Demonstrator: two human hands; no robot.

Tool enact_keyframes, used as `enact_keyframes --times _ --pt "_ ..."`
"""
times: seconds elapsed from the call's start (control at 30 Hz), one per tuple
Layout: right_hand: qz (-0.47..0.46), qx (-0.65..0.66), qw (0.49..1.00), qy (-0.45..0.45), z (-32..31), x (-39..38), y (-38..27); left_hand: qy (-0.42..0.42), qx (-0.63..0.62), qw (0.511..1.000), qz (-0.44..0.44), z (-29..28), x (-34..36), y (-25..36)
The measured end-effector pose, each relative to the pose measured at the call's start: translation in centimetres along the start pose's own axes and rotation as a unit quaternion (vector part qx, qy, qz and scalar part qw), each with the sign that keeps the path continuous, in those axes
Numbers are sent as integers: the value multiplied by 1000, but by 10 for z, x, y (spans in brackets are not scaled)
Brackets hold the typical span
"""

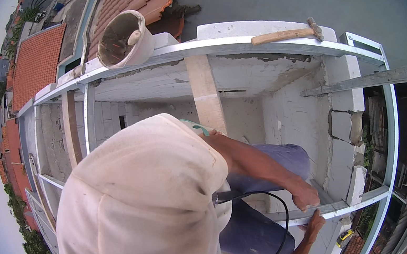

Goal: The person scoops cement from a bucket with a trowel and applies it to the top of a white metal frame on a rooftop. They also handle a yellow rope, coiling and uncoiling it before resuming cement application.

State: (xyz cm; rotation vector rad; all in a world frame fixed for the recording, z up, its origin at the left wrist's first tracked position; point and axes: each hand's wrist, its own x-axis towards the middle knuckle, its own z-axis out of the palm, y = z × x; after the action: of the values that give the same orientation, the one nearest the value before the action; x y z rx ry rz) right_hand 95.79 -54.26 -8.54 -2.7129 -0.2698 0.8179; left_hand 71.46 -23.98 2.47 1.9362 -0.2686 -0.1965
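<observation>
Bent over a metal frame, in a white shirt and dark blue trousers, I have both hands at the lower-right cross rail (367, 198). My left hand (306, 195) reaches down from above, its fingers curled just over the rail; what they hold, if anything, is too small to make out. My right hand (314, 224) comes up from below and grips the rail beside it. A black cable (280, 245) loops between my arms. A yellow-and-black tape measure (344, 238) rests right of my right hand. Pale blocks (356, 184) border the rail.
A hammer (279, 35) lies across the upper rail, with a pale bucket (142, 48) farther left. Wooden planks (200, 81) span the block-walled cavity below. A long metal strip (403, 76) crosses the upper right. Tiled roofs (38, 63) lie beyond the frame's edges.
</observation>
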Motion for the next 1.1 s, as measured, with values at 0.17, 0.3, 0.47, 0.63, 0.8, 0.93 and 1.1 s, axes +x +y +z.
enact_keyframes --times 0.17,0.3,0.47,0.63,0.8,0.93,1.1 --pt "-27 32 996 -80 1 -70 -94 462 135 876 -16 -150 -238 32" --pt "5 34 999 -38 2 -107 -138 637 389 627 -225 -199 -453 76" --pt "-50 -64 994 -72 -9 -84 -117 545 353 518 -557 -155 -614 79" --pt "-171 -151 973 -46 -3 -41 -75 499 235 616 -562 -142 -664 59" --pt "-166 -165 969 -74 -5 -58 -97 590 288 549 -518 -136 -684 73" --pt "-180 -149 971 -53 -6 -64 -94 662 305 445 -520 -152 -711 105" --pt "-169 -173 968 -63 2 -56 -82 752 253 498 -349 -184 -724 168"
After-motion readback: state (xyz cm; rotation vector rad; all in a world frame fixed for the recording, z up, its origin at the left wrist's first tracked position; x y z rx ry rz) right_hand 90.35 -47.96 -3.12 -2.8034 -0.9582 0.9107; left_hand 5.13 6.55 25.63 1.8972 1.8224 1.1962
